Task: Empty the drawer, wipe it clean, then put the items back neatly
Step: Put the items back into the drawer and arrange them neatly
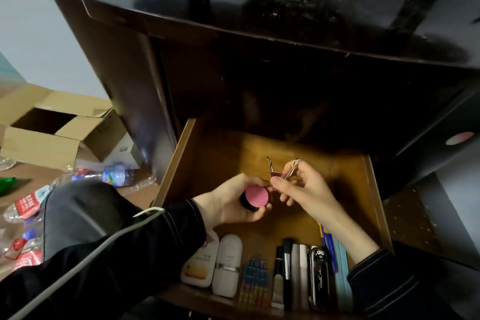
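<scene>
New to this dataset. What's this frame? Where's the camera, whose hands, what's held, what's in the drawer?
No robot: a person works bare-handed, filmed by one camera on their head, looking down. The left hand grips a small jar with a pink top; the right hand pinches a binder clip. Both are over an open wooden drawer. Along its near edge lies a neat row: two white bottles, a brush, a black case and other small items. On the floor to the left are a cardboard box and plastic bottles.
</scene>
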A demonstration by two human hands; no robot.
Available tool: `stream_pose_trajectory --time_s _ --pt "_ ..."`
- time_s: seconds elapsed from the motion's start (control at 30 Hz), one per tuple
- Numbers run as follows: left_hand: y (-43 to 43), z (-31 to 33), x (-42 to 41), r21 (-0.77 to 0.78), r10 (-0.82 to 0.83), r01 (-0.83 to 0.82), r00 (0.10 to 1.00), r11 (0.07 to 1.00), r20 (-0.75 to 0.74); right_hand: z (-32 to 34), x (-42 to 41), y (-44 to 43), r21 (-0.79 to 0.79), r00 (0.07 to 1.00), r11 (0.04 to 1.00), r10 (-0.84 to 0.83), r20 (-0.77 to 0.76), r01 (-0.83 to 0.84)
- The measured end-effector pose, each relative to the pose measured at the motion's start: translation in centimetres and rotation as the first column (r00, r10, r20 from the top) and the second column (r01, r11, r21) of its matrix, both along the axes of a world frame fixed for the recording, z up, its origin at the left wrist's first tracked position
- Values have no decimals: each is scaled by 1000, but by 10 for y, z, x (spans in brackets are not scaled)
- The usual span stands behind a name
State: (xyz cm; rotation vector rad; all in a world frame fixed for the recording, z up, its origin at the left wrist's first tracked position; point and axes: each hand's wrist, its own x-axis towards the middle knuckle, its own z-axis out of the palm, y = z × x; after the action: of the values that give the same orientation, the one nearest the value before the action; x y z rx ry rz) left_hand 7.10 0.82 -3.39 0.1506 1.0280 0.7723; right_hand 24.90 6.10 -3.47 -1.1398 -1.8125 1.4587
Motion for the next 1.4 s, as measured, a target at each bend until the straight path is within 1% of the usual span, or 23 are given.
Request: stream_pose_trajectory --time_s 0.07,0.17,0.27,0.33,0.4,0.47,0.53,0.6,0.67,0.77,0.87,0.97,1.07,1.17,1.23,1.27,1.4 --pt "2 -3 -2 2 12 -12 999 1000 -38 -6 2 1 -63 999 998 18 45 -15" --pt "3 -8 1 -4 22 -23 995 1000 -96 -13 0 -3 -95 988 995 39 148 -25" --pt "4 -9 1 -36 124 -133 973 990 -192 -16 0 -4 -95 968 995 35 248 -12" --pt "6 -8 -4 -46 222 -239 946 970 -236 -17 2 -3 -81 935 996 61 349 -35" --pt "8 -7 -9 -40 286 -302 931 952 -229 -20 2 -4 -77 907 994 102 408 -77" --pt "8 -5 -10 -23 310 -322 925 946 -220 -26 2 -5 -72 890 988 155 429 -137" --pt "9 -5 -11 -2 332 -342 914 940 -234 -33 1 -7 -7 835 978 182 520 -208" --pt "9 -5 -12 7 357 -368 898 930 -256 -36 2 -9 64 743 951 193 641 -302" --pt "10 -5 -12 -2 367 -381 892 925 -263 -37 1 -12 95 678 921 207 705 -379" --pt "10 -7 -11 -7 357 -371 897 929 -260 -38 -2 -15 120 632 882 225 742 -456" --pt "10 -7 -10 1 360 -373 896 928 -260 -40 -6 -16 174 561 810 216 799 -560" --pt "12 -6 -11 -4 363 -378 892 926 -268 -42 -6 -13 216 536 742 220 815 -635" --pt "13 -6 -11 -11 361 -377 894 926 -266 -46 -6 -13 207 498 682 261 827 -702" --pt "13 -6 -11 -12 358 -373 897 928 -261 -48 -6 -15 216 467 629 264 844 -746" --pt "13 -5 -11 -10 360 -375 897 927 -257 -49 -7 -16 203 459 631 273 845 -749" --pt "13 -6 -11 -9 363 -378 896 926 -257 -49 -8 -16 184 466 650 292 835 -737" --pt "13 -5 -12 -11 374 -390 890 921 -261 -49 -9 -15 106 575 776 360 734 -621"
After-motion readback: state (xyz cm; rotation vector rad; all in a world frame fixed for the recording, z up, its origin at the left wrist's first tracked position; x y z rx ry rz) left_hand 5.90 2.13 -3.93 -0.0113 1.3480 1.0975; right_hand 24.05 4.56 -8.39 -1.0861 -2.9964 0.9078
